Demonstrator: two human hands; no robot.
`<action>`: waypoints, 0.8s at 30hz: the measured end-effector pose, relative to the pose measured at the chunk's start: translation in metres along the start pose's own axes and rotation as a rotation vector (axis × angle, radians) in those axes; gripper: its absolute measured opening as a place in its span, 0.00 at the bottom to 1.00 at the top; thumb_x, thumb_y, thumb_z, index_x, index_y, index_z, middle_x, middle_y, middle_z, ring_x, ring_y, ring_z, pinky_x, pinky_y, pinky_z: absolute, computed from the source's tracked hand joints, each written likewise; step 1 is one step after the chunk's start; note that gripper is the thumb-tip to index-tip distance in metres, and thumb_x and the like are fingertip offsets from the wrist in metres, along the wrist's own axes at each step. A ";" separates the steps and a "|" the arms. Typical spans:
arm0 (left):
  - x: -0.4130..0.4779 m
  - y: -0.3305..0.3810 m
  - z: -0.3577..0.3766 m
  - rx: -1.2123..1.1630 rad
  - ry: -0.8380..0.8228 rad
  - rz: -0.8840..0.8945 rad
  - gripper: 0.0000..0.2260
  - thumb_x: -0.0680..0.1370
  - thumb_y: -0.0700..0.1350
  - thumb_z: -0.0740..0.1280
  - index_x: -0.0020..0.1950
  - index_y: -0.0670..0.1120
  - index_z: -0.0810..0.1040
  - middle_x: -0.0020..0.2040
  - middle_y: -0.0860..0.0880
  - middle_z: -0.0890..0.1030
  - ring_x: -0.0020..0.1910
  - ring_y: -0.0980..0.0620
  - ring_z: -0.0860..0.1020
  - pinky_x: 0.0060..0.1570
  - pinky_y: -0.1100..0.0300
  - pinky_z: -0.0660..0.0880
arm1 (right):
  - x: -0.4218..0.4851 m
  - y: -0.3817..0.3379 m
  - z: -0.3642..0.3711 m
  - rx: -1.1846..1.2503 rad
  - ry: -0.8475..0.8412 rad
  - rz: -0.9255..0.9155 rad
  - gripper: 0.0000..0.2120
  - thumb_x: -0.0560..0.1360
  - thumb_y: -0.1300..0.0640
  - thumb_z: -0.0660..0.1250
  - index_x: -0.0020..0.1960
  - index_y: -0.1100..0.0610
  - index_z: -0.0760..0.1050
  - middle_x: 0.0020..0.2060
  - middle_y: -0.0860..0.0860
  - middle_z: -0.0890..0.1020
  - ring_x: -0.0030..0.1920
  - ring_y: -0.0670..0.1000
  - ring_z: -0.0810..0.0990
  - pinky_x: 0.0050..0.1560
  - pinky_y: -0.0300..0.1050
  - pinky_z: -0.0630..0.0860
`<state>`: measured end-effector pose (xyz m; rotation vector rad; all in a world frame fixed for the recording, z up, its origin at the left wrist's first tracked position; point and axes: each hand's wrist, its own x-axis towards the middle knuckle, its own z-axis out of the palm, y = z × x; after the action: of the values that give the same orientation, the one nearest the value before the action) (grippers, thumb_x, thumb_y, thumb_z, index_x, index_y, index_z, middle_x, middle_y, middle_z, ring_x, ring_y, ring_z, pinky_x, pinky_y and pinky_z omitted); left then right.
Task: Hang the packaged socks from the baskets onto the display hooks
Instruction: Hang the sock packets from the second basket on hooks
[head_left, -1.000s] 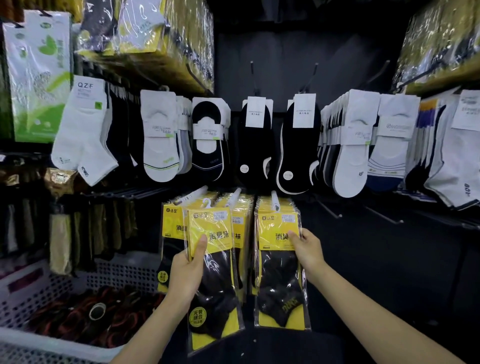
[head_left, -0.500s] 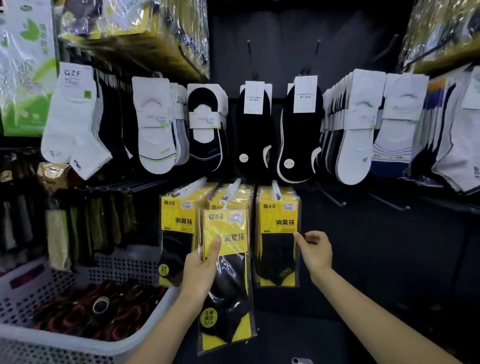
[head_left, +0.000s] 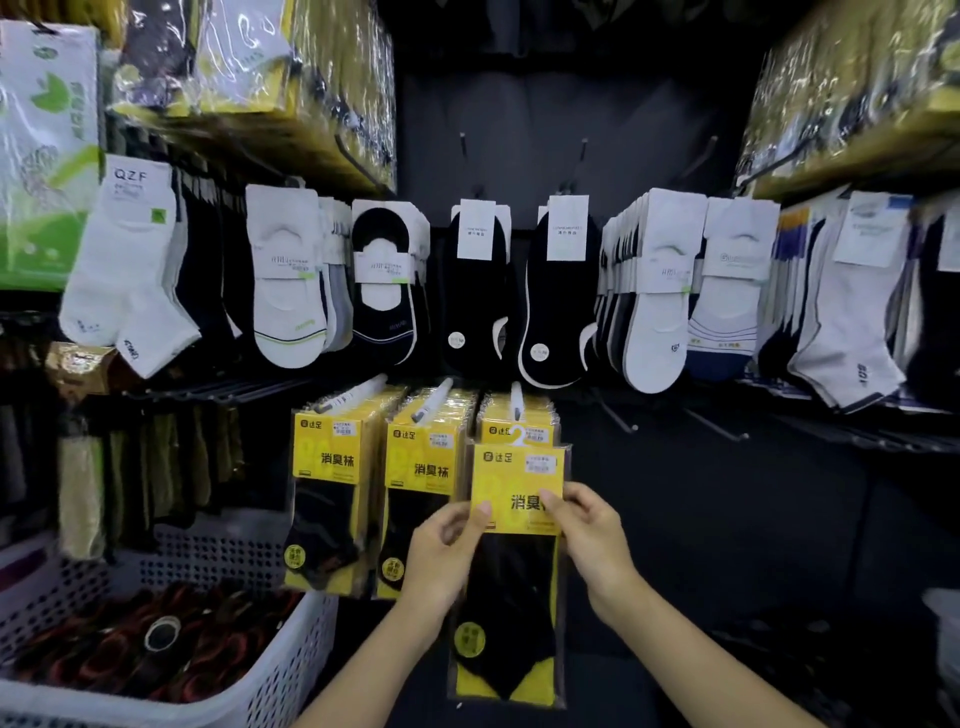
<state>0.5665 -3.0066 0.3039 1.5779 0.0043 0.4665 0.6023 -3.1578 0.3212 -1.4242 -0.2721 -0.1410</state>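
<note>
— My left hand (head_left: 441, 551) pinches the left edge of the sock packet (head_left: 511, 475), thumb on its yellow card. My right hand (head_left: 587, 525) pinches the right edge.
— Where is it?
— In front of the rightmost yellow stack, its white hanger (head_left: 518, 435) just under the display hook (head_left: 516, 397).
— How will it handle?
— Light, I judge. The film looks slick and floppy and the card stiffer, so I hold at the card, high up, to steer the hanger onto the hook.

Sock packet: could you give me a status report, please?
Yellow packet pinched by left hand and right hand. Hanger below rightmost hook, not yet on. Nothing blocks it.
</note>
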 end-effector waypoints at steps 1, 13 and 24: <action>0.001 0.000 0.000 0.003 -0.010 -0.018 0.05 0.76 0.52 0.66 0.51 0.56 0.77 0.45 0.60 0.81 0.43 0.70 0.79 0.39 0.75 0.73 | 0.002 -0.001 -0.003 -0.002 0.037 -0.010 0.05 0.77 0.59 0.66 0.50 0.59 0.79 0.41 0.50 0.86 0.42 0.47 0.85 0.39 0.35 0.80; 0.016 -0.009 0.005 0.002 -0.029 -0.095 0.15 0.79 0.53 0.62 0.65 0.53 0.73 0.54 0.56 0.78 0.53 0.61 0.76 0.45 0.69 0.71 | 0.046 -0.009 0.005 -0.139 0.154 -0.001 0.06 0.76 0.59 0.68 0.47 0.62 0.78 0.43 0.58 0.85 0.48 0.58 0.84 0.56 0.56 0.79; 0.040 -0.039 0.008 0.145 -0.051 -0.096 0.23 0.80 0.52 0.61 0.73 0.48 0.66 0.67 0.49 0.73 0.58 0.59 0.70 0.53 0.69 0.66 | 0.077 0.029 0.012 -0.095 0.333 0.195 0.07 0.73 0.53 0.72 0.44 0.55 0.78 0.47 0.53 0.82 0.48 0.51 0.80 0.51 0.47 0.78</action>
<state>0.6161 -2.9997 0.2782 1.7233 0.0766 0.3574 0.6824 -3.1364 0.3156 -1.4872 0.1490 -0.2296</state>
